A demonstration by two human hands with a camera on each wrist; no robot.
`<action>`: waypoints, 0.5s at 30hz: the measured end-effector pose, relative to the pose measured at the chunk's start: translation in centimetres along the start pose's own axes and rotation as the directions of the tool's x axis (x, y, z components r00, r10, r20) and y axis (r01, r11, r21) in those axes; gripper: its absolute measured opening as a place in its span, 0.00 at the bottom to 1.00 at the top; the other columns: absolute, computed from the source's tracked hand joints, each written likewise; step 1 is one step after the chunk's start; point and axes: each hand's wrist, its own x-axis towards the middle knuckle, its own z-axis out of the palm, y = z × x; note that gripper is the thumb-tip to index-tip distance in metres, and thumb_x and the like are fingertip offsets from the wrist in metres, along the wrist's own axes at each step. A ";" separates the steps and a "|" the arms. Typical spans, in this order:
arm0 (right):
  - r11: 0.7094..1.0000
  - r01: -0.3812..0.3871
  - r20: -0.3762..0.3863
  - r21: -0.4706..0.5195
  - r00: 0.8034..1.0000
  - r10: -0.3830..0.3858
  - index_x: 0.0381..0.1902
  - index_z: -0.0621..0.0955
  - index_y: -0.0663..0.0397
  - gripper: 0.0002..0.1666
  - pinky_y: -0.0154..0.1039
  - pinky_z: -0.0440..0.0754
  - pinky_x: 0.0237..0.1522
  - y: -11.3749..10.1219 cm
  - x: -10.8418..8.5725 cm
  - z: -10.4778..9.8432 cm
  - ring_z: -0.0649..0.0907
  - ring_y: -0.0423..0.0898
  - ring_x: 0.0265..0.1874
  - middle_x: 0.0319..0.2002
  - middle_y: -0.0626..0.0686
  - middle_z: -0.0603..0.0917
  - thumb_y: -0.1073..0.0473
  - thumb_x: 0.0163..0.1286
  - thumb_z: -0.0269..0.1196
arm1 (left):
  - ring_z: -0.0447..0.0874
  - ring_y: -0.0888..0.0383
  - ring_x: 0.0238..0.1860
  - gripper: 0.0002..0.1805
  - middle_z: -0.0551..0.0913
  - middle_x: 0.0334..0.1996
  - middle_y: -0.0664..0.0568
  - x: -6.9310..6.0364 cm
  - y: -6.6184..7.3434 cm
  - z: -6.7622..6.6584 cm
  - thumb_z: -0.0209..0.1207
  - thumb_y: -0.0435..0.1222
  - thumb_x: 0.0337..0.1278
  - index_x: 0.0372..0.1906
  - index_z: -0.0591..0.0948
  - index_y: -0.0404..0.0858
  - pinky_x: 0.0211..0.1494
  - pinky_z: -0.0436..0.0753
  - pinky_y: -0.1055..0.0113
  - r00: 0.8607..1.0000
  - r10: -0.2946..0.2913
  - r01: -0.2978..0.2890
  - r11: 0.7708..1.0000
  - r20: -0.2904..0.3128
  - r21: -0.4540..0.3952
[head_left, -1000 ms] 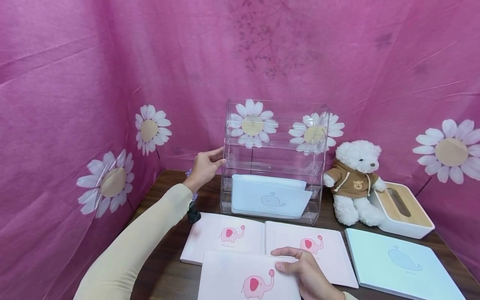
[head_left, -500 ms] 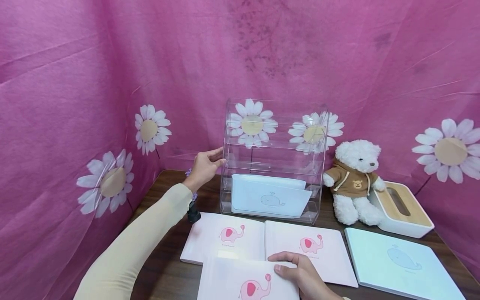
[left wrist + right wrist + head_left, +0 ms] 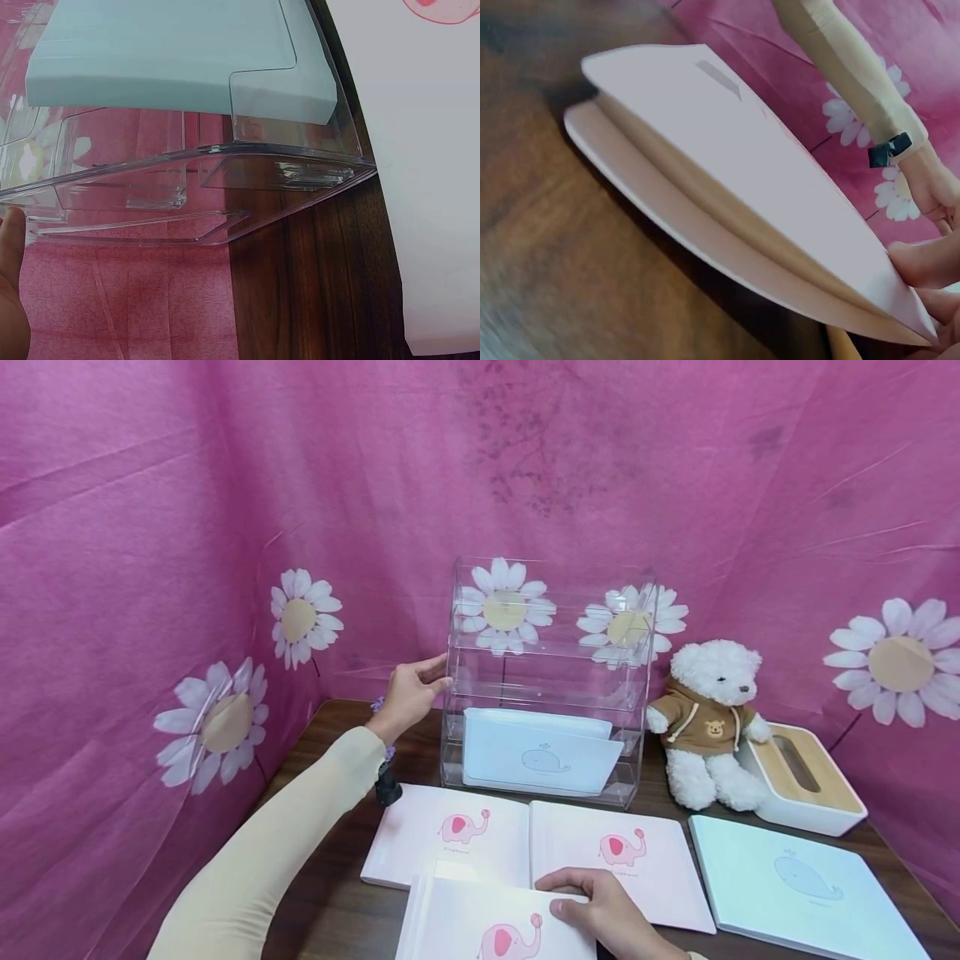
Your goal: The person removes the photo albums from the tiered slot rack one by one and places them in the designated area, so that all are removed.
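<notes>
A clear acrylic rack [image 3: 542, 696] stands at the back of the table. My left hand [image 3: 408, 697] grips its left side panel, thumb in front and fingers behind; the left wrist view shows one fingertip [image 3: 10, 232] at the clear edge. Pale blue whale booklets [image 3: 510, 768] lean in the rack's lowest tier. At the front, my right hand [image 3: 611, 914] pinches a pink elephant booklet [image 3: 450, 918] by its right edge, thumb on top. In the right wrist view the held booklet [image 3: 727, 157] is tilted, with two layers fanned apart; whether these are one booklet or two, I cannot tell.
Two pink elephant booklets, left [image 3: 412, 827] and right [image 3: 562, 827], lie before the rack. A pale blue whale booklet [image 3: 750, 877] lies at right, near a white teddy bear [image 3: 712, 727] and a tissue box [image 3: 817, 814]. A small black vase [image 3: 387, 789] stands left of the rack.
The held elephant booklet has dropped slightly toward the table, and its left edge now shows two layers. My right hand has lowered a little with it. The left hand keeps its place on the rack.
</notes>
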 end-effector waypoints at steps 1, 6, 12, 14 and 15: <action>1.000 -0.004 0.005 -0.017 1.000 0.004 0.50 0.86 0.63 0.17 0.31 0.85 0.39 0.0 0.0 -0.1 0.87 0.43 0.39 0.43 0.56 0.91 0.65 0.63 0.64 | 0.84 0.54 0.63 0.28 0.84 0.61 0.45 0.0 0.0 0.0 0.67 0.31 0.62 0.67 0.78 0.42 0.61 0.84 0.64 1.000 0.003 -0.003 1.000 0.002 -0.001; 0.998 -0.020 0.060 -0.052 0.998 0.023 0.48 0.87 0.63 0.16 0.29 0.82 0.40 0.1 0.1 -0.2 0.88 0.43 0.38 0.40 0.57 0.92 0.66 0.62 0.65 | 0.84 0.53 0.62 0.28 0.85 0.59 0.44 -0.1 0.1 0.0 0.67 0.30 0.61 0.67 0.78 0.41 0.62 0.84 0.63 1.000 0.024 -0.024 1.000 0.005 -0.015; 0.996 -0.030 0.018 -0.083 0.999 0.032 0.48 0.88 0.60 0.15 0.33 0.84 0.43 0.4 0.1 0.2 0.88 0.42 0.41 0.41 0.55 0.92 0.67 0.62 0.66 | 0.84 0.54 0.62 0.28 0.85 0.60 0.44 -0.1 0.1 -0.1 0.67 0.30 0.61 0.67 0.78 0.41 0.61 0.84 0.64 1.000 0.011 -0.011 1.000 0.009 -0.023; 0.995 -0.023 -0.003 -0.099 1.000 0.023 0.47 0.88 0.60 0.15 0.32 0.83 0.43 0.4 0.1 0.3 0.87 0.42 0.42 0.42 0.55 0.92 0.67 0.62 0.66 | 0.84 0.54 0.62 0.28 0.85 0.60 0.45 -0.1 0.1 -0.1 0.67 0.30 0.61 0.68 0.78 0.42 0.61 0.84 0.64 1.000 0.006 -0.006 1.000 0.010 -0.018; 0.994 -0.017 -0.010 -0.107 1.000 0.016 0.47 0.88 0.59 0.15 0.31 0.83 0.43 0.4 0.1 0.4 0.87 0.42 0.43 0.42 0.55 0.92 0.67 0.61 0.66 | 0.84 0.54 0.62 0.28 0.85 0.60 0.45 -0.1 0.1 -0.1 0.67 0.31 0.61 0.68 0.78 0.42 0.61 0.84 0.64 1.000 0.004 -0.004 1.000 0.009 -0.016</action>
